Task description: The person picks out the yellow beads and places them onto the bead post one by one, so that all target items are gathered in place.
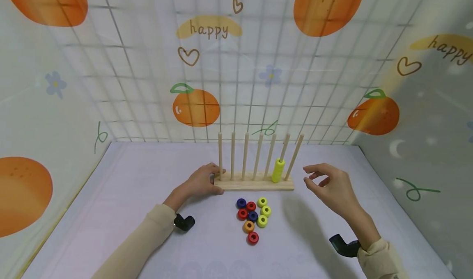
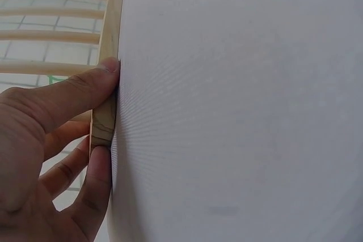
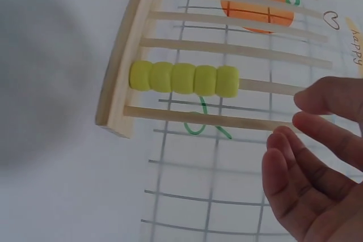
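A wooden peg rack point(image 1: 255, 185) stands on the table, its row of thin upright pegs rising from a long base. My left hand point(image 1: 201, 181) grips the base's left end, with the thumb point(image 2: 102, 75) along the front edge and fingers around the end and behind. Several yellow beads point(image 1: 278, 171) are stacked on the second peg from the right; the other pegs are bare. To the right of the rack, my right hand point(image 1: 334, 188) hovers with fingers loosely bent and nothing between them. In the right wrist view its fingertips overlap the outer pegs' tips.
In front of the rack lies a loose group of beads: yellow ones point(image 1: 265, 211) on the right, blue point(image 1: 241, 204), red point(image 1: 253, 238) and orange point(image 1: 249, 227) on the left. A patterned cloth point(image 1: 148, 86) with oranges encloses the table's back and sides.
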{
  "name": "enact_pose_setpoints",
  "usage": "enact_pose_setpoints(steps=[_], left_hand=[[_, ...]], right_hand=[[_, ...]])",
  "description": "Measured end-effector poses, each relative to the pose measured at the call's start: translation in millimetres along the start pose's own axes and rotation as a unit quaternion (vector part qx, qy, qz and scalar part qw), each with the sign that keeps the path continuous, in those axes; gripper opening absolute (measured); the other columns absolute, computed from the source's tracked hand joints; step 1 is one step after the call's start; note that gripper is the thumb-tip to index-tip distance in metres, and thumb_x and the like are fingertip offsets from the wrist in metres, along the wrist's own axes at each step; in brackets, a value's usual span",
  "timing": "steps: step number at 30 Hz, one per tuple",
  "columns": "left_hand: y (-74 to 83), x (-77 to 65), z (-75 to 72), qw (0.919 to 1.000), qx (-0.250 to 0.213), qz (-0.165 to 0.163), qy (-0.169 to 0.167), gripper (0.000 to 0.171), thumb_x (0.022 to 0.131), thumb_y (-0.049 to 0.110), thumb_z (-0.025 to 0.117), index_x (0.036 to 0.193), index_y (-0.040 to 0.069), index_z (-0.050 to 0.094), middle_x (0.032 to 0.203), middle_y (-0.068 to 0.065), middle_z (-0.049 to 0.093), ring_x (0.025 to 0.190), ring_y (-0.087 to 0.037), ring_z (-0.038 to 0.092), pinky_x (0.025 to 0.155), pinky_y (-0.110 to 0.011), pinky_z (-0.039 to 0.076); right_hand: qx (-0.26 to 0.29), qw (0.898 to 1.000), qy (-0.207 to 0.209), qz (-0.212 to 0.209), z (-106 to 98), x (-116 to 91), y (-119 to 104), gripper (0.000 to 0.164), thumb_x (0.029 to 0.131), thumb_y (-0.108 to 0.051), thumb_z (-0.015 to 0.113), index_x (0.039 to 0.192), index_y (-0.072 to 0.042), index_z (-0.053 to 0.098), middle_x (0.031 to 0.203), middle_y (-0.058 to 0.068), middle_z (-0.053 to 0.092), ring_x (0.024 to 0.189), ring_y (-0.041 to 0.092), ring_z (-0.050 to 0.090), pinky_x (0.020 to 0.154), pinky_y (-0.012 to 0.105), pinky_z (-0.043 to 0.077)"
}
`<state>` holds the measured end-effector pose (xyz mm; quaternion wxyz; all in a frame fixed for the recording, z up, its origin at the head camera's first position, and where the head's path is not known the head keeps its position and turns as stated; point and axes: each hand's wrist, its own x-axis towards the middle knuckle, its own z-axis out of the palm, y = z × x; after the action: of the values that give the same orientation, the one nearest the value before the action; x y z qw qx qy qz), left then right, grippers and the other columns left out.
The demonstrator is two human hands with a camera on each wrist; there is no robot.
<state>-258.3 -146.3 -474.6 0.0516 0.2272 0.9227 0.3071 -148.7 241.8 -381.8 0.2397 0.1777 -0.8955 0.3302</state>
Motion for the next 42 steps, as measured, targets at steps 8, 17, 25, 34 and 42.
enact_pose_setpoints(steps=[8, 17, 25, 34, 42], left_hand=[[-1.6, 0.0, -0.3, 0.9999, -0.003, -0.010, 0.003, 0.067, 0.070, 0.028, 0.092, 0.132, 0.017, 0.067, 0.123, 0.003, 0.060, 0.112, -0.019, 0.054, 0.094, -0.042, 0.044], [-1.5, 0.3, -0.7, 1.0000, -0.003, -0.006, 0.001, 0.068, 0.070, 0.028, 0.092, 0.132, 0.017, 0.066, 0.123, 0.004, 0.060, 0.104, -0.016, 0.053, 0.088, -0.039, 0.045], [-2.6, 1.2, 0.3, 1.0000, -0.002, 0.003, -0.002, 0.068, 0.071, 0.029, 0.092, 0.132, 0.016, 0.066, 0.123, 0.004, 0.060, 0.107, -0.016, 0.053, 0.090, -0.039, 0.044], [-0.8, 0.7, 0.3, 1.0000, -0.003, 0.000, -0.002, 0.068, 0.071, 0.028, 0.092, 0.132, 0.016, 0.066, 0.124, 0.003, 0.060, 0.110, -0.018, 0.053, 0.092, -0.040, 0.044], [-0.6, 0.5, 0.1, 1.0000, 0.000, -0.001, -0.004, 0.068, 0.071, 0.029, 0.092, 0.133, 0.017, 0.066, 0.122, 0.004, 0.060, 0.103, -0.017, 0.053, 0.087, -0.038, 0.045]], right_hand=[[0.016, 0.999, -0.016, 0.025, 14, -16, 3, 0.028, 0.080, -0.003, 0.081, 0.106, -0.014, 0.076, 0.098, -0.004, 0.073, 0.075, 0.011, 0.064, 0.061, 0.026, 0.051], [0.027, 0.997, -0.041, 0.060, 30, -26, 5, 0.031, 0.080, -0.004, 0.082, 0.109, -0.012, 0.076, 0.103, 0.002, 0.073, 0.081, 0.014, 0.065, 0.062, 0.028, 0.052], [0.044, 0.994, -0.061, 0.074, 47, -38, 11, 0.033, 0.080, -0.005, 0.083, 0.112, -0.009, 0.075, 0.105, 0.005, 0.073, 0.084, 0.019, 0.067, 0.062, 0.028, 0.053], [0.078, 0.991, -0.079, 0.078, 62, -48, 14, 0.036, 0.078, -0.002, 0.083, 0.112, -0.006, 0.074, 0.107, 0.005, 0.073, 0.085, 0.019, 0.069, 0.063, 0.029, 0.054], [0.105, 0.987, -0.100, 0.073, 77, -57, 15, 0.035, 0.075, 0.001, 0.082, 0.109, -0.005, 0.075, 0.104, 0.007, 0.073, 0.082, 0.021, 0.069, 0.060, 0.028, 0.053]])
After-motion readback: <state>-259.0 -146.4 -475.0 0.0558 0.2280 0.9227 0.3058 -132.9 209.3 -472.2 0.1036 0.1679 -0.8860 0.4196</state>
